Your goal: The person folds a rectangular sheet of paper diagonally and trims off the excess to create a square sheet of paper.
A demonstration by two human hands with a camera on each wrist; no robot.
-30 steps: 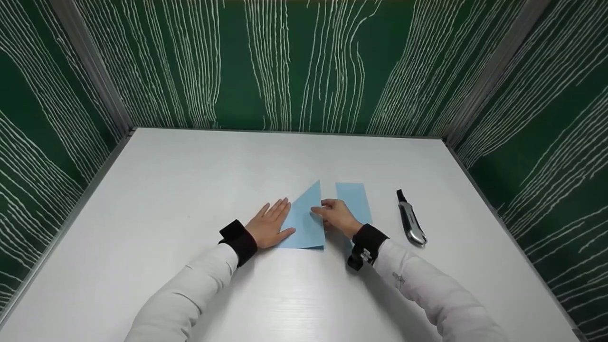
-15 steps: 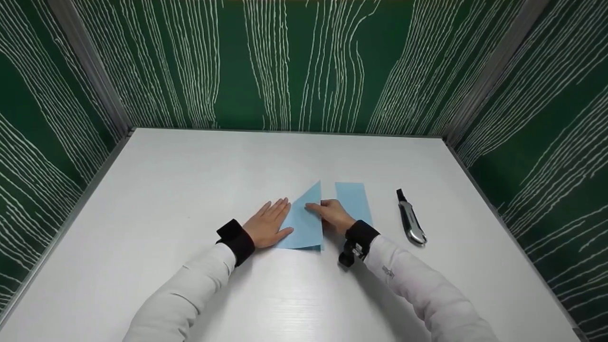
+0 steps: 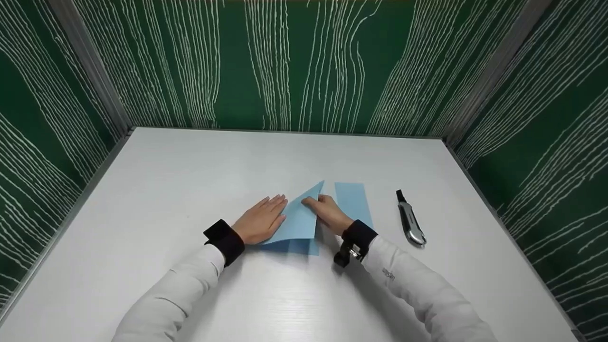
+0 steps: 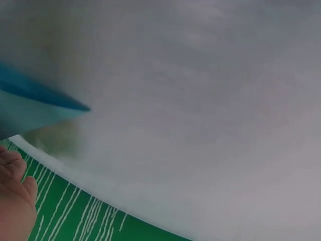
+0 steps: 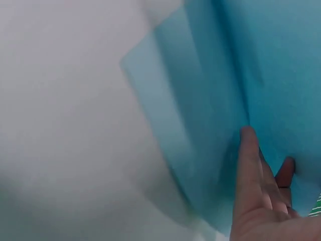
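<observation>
A light blue sheet of paper (image 3: 295, 222), folded over, lies in the middle of the table in the head view, its upper layer lifted at the front and right. My right hand (image 3: 331, 213) pinches that layer at its right edge, thumb on top. In the right wrist view the right hand (image 5: 261, 196) has its fingers under the raised layer (image 5: 286, 70). Along the sheet's left side rests my left hand (image 3: 260, 222), fingers straight. The left wrist view catches the left hand (image 4: 15, 196) in part, and a pointed paper corner (image 4: 45, 110).
Right of the folded sheet lies a blue paper strip (image 3: 354, 204), partly behind the right hand. A grey and black utility knife (image 3: 412, 223) lies farther right on the white table (image 3: 199, 161). Green walls with white streaks (image 3: 266, 66) stand at the back and sides.
The upper paper layer has risen and shifted left, baring more of the layer beneath at the front. My right hand has moved slightly left and up; my left hand has slid left.
</observation>
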